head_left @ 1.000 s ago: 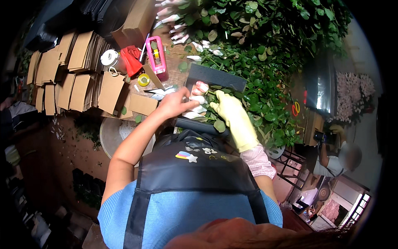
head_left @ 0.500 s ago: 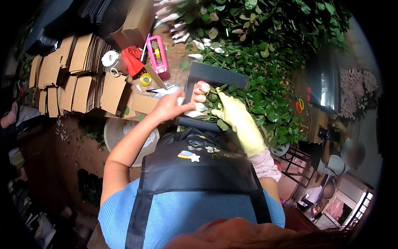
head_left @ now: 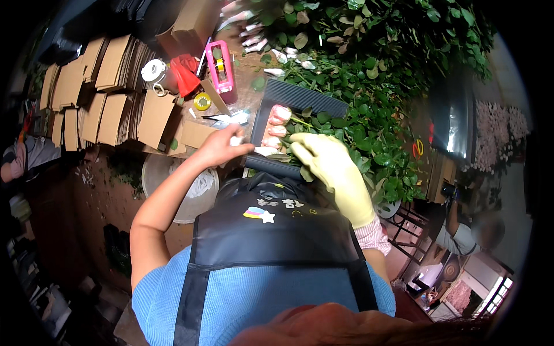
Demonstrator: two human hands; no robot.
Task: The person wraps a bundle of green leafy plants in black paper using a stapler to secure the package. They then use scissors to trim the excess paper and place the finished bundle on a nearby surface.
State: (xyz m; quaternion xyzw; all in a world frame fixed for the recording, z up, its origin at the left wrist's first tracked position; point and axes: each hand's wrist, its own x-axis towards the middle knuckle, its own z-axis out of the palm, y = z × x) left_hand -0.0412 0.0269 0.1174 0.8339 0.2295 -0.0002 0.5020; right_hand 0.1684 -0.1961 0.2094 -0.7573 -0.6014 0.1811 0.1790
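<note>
My bare left hand point(head_left: 224, 146) is at the left side of a dark corrugated box point(head_left: 300, 99). Its thumb stretches out apart from the bent fingers; something white shows at the fingertips, and I cannot make out whether it is a wrap or a loose piece. Inside the box lie pale pink roses point(head_left: 279, 115), heads to the left in a column, with green stems and leaves running right. My right hand point(head_left: 326, 158), in a pale yellow rubber glove, hovers at the lower stems with its fingers stretched and apart. The lowest roses are partly hidden.
Leafy cut stems point(head_left: 369, 115) heap up on the right and far side. Left on the table are a pink tape dispenser point(head_left: 219, 72), yellow tape roll point(head_left: 202, 101), lidded cup point(head_left: 156, 72) and stacked cardboard pieces point(head_left: 115, 69). A white bin point(head_left: 151, 190) stands below. Another person point(head_left: 461, 236) is at right.
My left hand has drawn back slightly left, away from the roses. My gloved right hand has shifted down and left across the stems, its fingers flatter. More of the upper stems shows.
</note>
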